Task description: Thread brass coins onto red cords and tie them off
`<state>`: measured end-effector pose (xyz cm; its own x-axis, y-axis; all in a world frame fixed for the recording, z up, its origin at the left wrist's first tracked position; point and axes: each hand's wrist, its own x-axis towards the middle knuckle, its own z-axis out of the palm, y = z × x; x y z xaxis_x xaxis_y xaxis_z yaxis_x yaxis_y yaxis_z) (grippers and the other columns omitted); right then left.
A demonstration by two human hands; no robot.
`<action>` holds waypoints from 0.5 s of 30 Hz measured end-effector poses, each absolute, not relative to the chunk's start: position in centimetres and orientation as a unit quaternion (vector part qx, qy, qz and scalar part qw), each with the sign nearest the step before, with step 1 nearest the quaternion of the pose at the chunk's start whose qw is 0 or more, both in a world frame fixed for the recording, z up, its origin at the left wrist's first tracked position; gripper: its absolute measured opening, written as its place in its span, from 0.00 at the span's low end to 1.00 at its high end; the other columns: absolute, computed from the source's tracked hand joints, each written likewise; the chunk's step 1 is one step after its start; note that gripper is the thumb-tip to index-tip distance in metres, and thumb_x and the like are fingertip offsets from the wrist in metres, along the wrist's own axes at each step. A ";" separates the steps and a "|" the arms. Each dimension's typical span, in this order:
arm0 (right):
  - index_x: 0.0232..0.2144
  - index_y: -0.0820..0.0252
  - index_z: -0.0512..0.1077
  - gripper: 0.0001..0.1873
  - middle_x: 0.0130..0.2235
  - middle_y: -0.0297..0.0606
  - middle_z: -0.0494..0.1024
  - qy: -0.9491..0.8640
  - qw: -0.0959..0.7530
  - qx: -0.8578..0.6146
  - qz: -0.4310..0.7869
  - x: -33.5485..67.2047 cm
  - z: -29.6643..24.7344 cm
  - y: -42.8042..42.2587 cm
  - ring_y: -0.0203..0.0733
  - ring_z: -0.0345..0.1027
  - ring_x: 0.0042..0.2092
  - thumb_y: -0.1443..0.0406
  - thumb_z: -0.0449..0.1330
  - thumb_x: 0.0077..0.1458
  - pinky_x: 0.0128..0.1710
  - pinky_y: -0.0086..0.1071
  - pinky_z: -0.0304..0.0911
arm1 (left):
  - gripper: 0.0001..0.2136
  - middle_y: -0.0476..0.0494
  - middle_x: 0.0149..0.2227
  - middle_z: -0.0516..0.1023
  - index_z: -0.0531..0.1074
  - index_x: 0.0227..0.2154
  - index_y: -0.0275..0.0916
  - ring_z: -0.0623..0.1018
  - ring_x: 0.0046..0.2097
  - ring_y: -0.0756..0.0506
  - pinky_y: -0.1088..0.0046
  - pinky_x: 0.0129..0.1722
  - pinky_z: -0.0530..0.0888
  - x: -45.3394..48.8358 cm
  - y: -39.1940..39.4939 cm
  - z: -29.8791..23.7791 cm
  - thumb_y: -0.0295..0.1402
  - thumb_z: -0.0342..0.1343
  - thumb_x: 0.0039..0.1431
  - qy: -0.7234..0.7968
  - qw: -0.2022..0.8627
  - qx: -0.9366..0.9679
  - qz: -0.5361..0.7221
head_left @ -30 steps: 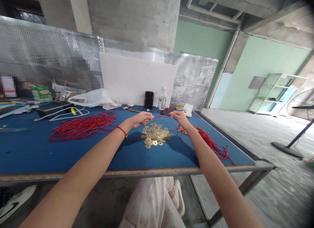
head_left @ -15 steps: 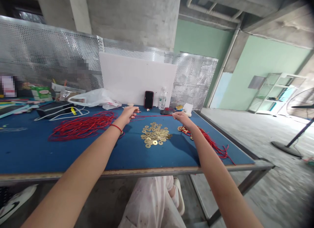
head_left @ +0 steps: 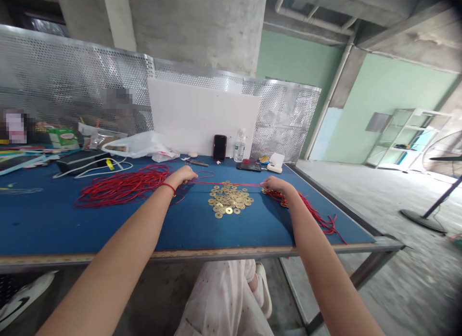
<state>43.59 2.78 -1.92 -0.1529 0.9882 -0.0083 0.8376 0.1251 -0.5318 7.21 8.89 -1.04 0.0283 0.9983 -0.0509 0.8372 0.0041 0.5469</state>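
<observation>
A red cord [head_left: 227, 184] is stretched taut between my two hands, just above a pile of brass coins [head_left: 229, 201] with holes on the blue table [head_left: 108, 225]. My left hand [head_left: 185, 174] is closed on the cord's left end, next to a big heap of red cords [head_left: 122, 186]. My right hand [head_left: 276, 184] is closed on the other end, low over a smaller bundle of red cords with coins [head_left: 306, 208] on the right.
At the back stand a white board [head_left: 202, 117], a dark phone [head_left: 219, 147], a water bottle [head_left: 238, 146] and a plastic bag [head_left: 139, 144]. Cables and boxes [head_left: 83, 162] lie at the left. The table's right edge [head_left: 342, 206] drops to a concrete floor.
My hands have spread apart, pulling a longer stretch of cord taut. Both have dropped lower, close to the table surface, the left toward the big heap of cords.
</observation>
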 end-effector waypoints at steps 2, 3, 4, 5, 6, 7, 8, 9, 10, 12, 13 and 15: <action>0.12 0.61 0.62 0.18 0.16 0.30 0.62 -0.724 0.171 -0.635 0.208 43.6 -2.0 2.8 0.32 0.51 0.21 0.60 0.59 0.47 0.24 0.29 0.49 | 0.14 0.49 0.08 0.60 0.64 0.13 0.37 0.61 0.15 0.50 0.75 0.18 0.56 7.1 9.3 -1.4 0.36 0.60 0.44 0.666 0.212 0.694 0.174; 0.13 0.61 0.62 0.18 0.16 0.31 0.62 -0.722 0.170 -0.639 0.206 43.6 -2.1 2.7 0.32 0.51 0.20 0.60 0.59 0.48 0.23 0.29 0.49 | 0.13 0.48 0.08 0.60 0.64 0.12 0.37 0.62 0.15 0.50 0.74 0.18 0.56 7.0 9.6 -1.5 0.36 0.61 0.43 0.664 0.213 0.696 0.172; 0.13 0.61 0.63 0.18 0.16 0.31 0.63 -0.721 0.167 -0.641 0.203 43.5 -2.1 2.7 0.32 0.51 0.20 0.61 0.59 0.49 0.23 0.29 0.48 | 0.13 0.48 0.08 0.61 0.64 0.12 0.37 0.63 0.15 0.49 0.74 0.19 0.57 6.9 9.7 -1.6 0.35 0.61 0.41 0.663 0.213 0.697 0.169; 0.13 0.61 0.63 0.18 0.16 0.32 0.64 -0.721 0.161 -0.644 0.197 43.5 -2.1 2.7 0.32 0.52 0.21 0.61 0.58 0.50 0.23 0.29 0.48 | 0.13 0.47 0.08 0.61 0.64 0.11 0.37 0.63 0.16 0.48 0.73 0.19 0.58 6.8 9.9 -1.7 0.33 0.62 0.40 0.665 0.209 0.698 0.165; 0.14 0.61 0.64 0.18 0.16 0.32 0.64 -0.721 0.152 -0.649 0.189 43.5 -2.1 2.7 0.32 0.53 0.21 0.62 0.57 0.51 0.23 0.29 0.48 | 0.12 0.47 0.09 0.60 0.64 0.11 0.37 0.64 0.16 0.48 0.73 0.20 0.58 6.7 10.0 -1.7 0.32 0.62 0.39 0.667 0.197 0.699 0.162; 0.14 0.61 0.64 0.18 0.16 0.33 0.64 -0.720 0.143 -0.656 0.178 43.5 -2.0 2.7 0.33 0.53 0.21 0.63 0.56 0.52 0.23 0.29 0.48 | 0.11 0.47 0.09 0.60 0.64 0.11 0.37 0.65 0.17 0.47 0.73 0.21 0.59 6.6 10.0 -1.7 0.30 0.61 0.39 0.670 0.181 0.702 0.160; 0.14 0.62 0.64 0.18 0.16 0.33 0.64 -0.718 0.136 -0.662 0.164 43.5 -2.0 2.7 0.33 0.53 0.21 0.63 0.56 0.53 0.23 0.29 0.48 | 0.10 0.48 0.09 0.60 0.65 0.11 0.37 0.66 0.17 0.47 0.72 0.22 0.60 6.5 10.0 -1.7 0.29 0.61 0.39 0.674 0.163 0.703 0.158; 0.14 0.62 0.64 0.18 0.17 0.33 0.64 -0.718 0.133 -0.667 0.150 43.6 -1.9 2.7 0.33 0.54 0.21 0.64 0.55 0.54 0.24 0.29 0.48 | 0.09 0.48 0.09 0.60 0.65 0.12 0.37 0.66 0.18 0.47 0.72 0.22 0.60 6.3 10.0 -1.6 0.27 0.60 0.39 0.678 0.145 0.703 0.156; 0.14 0.62 0.64 0.18 0.17 0.33 0.65 -0.719 0.132 -0.669 0.136 43.7 -1.8 2.7 0.33 0.54 0.21 0.64 0.54 0.54 0.24 0.29 0.48 | 0.08 0.48 0.10 0.60 0.66 0.13 0.37 0.67 0.19 0.47 0.73 0.23 0.61 6.2 9.9 -1.6 0.26 0.59 0.39 0.681 0.129 0.704 0.154; 0.16 0.62 0.66 0.18 0.19 0.34 0.66 -0.723 0.134 -0.667 0.119 43.8 -1.8 2.9 0.33 0.55 0.22 0.63 0.53 0.55 0.24 0.29 0.49 | 0.05 0.48 0.11 0.61 0.68 0.14 0.37 0.69 0.20 0.46 0.73 0.24 0.62 6.0 9.7 -1.4 0.24 0.57 0.39 0.685 0.099 0.706 0.149; 0.17 0.62 0.67 0.17 0.19 0.34 0.67 -0.723 0.135 -0.669 0.113 44.0 -1.8 2.9 0.34 0.56 0.22 0.63 0.53 0.56 0.25 0.28 0.50 | 0.05 0.47 0.11 0.62 0.68 0.15 0.37 0.70 0.21 0.45 0.73 0.25 0.62 6.1 9.6 -1.3 0.23 0.56 0.39 0.688 0.086 0.706 0.145; 0.17 0.63 0.69 0.17 0.20 0.36 0.69 -0.717 0.145 -0.676 0.090 44.2 -2.0 3.1 0.35 0.59 0.23 0.63 0.53 0.56 0.26 0.28 0.52 | 0.04 0.44 0.13 0.65 0.69 0.16 0.36 0.72 0.24 0.44 0.72 0.26 0.64 6.2 9.3 -1.1 0.23 0.55 0.40 0.694 0.062 0.705 0.137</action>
<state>44.20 3.06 -2.02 -0.0429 0.9953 0.0868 0.9431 0.0690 -0.3251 6.25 9.31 -1.14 0.0006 0.9943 0.1069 0.9606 -0.0303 0.2763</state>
